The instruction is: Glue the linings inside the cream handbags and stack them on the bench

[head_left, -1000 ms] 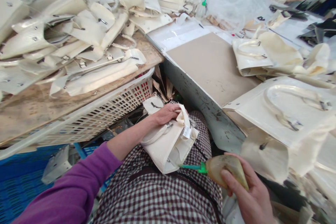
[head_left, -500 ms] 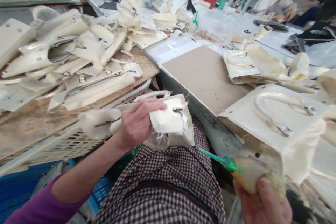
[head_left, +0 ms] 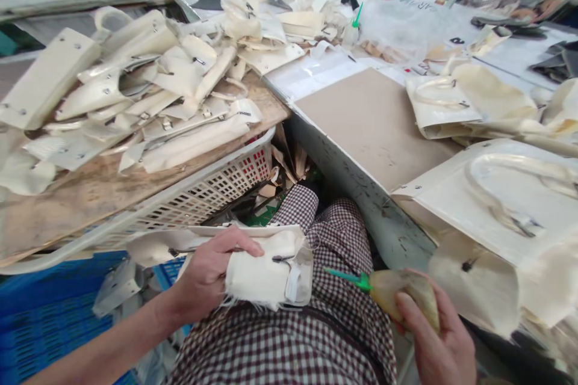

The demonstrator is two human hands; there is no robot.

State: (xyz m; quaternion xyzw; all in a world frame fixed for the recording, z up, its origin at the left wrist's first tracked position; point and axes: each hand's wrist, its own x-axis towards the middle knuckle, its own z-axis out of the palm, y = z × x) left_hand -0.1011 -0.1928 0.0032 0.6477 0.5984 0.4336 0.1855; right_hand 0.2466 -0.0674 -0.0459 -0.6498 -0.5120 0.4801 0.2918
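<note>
My left hand (head_left: 212, 274) grips a cream bag piece (head_left: 259, 274) above my lap, thumb and fingers pressed on it. The piece has a frayed lower edge, a short dark zipper end and a clear flap on its right side. My right hand (head_left: 433, 325) is wrapped round a yellowish glue bottle (head_left: 404, 298) with a green cap and thin green nozzle. The nozzle points left toward the piece, with a gap between them.
Cream bag parts (head_left: 180, 78) pile on the wooden table (head_left: 54, 204) at left. Below are a white basket (head_left: 217, 192) and a blue crate (head_left: 40, 325). A brown board (head_left: 361, 120) and cream bags (head_left: 506, 186) are on the right table. Another person's hand shows at top right.
The left hand has lowered the bag piece toward my lap and turned it flatter. The bottle has moved left, its nozzle now nearer the piece. The view has shifted too.
</note>
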